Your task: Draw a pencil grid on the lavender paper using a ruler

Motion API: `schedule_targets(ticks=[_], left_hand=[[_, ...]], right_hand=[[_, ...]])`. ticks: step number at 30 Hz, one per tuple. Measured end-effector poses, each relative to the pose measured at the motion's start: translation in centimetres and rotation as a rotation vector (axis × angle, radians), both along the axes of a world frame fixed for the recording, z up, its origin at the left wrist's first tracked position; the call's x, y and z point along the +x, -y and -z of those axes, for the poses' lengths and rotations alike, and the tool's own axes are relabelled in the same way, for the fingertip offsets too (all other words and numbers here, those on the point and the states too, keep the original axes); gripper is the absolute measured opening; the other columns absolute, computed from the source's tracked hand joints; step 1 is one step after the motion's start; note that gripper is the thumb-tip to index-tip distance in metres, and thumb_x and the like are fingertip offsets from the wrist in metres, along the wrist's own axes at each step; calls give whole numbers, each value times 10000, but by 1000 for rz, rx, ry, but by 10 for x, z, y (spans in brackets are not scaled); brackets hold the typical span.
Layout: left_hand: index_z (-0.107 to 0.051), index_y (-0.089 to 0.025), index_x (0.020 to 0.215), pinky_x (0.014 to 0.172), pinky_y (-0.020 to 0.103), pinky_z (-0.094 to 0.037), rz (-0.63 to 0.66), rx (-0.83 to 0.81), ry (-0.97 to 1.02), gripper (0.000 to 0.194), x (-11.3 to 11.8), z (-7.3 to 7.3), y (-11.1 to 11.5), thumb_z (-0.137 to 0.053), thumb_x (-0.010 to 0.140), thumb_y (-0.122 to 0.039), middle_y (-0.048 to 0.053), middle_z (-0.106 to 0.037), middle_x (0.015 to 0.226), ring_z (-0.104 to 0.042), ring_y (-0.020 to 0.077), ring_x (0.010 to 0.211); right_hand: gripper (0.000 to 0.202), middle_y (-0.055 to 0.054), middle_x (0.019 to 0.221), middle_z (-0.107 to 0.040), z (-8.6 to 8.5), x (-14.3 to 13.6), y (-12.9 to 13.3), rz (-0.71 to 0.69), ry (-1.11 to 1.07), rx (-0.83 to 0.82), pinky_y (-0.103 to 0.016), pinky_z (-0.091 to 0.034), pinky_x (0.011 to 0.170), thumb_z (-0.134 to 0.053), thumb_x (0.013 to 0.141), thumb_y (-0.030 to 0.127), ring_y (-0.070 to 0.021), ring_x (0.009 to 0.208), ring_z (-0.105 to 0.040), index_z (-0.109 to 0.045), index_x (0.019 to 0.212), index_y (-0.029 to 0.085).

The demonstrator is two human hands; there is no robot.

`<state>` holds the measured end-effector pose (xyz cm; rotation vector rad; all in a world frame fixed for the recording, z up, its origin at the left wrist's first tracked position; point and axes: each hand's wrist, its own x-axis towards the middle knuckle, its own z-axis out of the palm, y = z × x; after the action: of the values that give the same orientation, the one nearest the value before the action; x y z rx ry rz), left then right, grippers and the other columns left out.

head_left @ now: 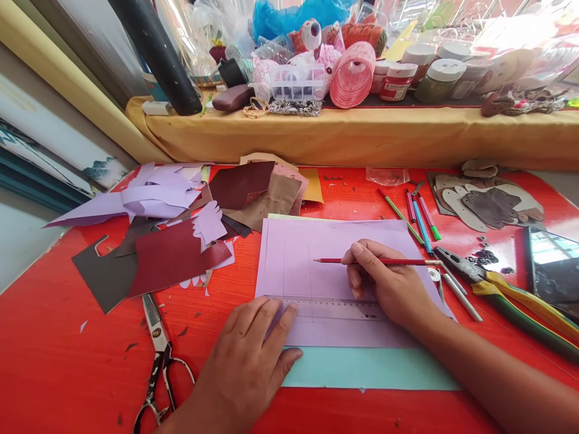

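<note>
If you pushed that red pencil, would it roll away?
Probably a little: the red pencil looks thin, straight and stiff, so it might roll if let go. Now the right hand pinches it, tip on the purple paper. It likely weighs very little.

One lilac sheet (316, 253), one clear ruler (335, 309) on it, one red pencil (375, 261) above it, four coloured pencils (418, 214) right of it, one scissors (158, 355) left of it, one pliers (502, 289) right of it, two hands
</note>
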<state>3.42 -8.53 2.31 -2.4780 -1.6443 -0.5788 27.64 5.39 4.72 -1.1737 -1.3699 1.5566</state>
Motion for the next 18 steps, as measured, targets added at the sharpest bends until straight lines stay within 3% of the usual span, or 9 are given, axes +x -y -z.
schedule_targets(ticks=[18], left_hand=[[-693,-167,1407,1120,440,-417,13,-2,0,420,-1,-1,0,-396,1203,-382,105,-740,1277,-624,288,1206]], right_hand=[[502,15,595,-631,-1,-2,1,-23,-2,6,-269,-462,476,-725,986,690,-146,483,-584,-727,835,211]])
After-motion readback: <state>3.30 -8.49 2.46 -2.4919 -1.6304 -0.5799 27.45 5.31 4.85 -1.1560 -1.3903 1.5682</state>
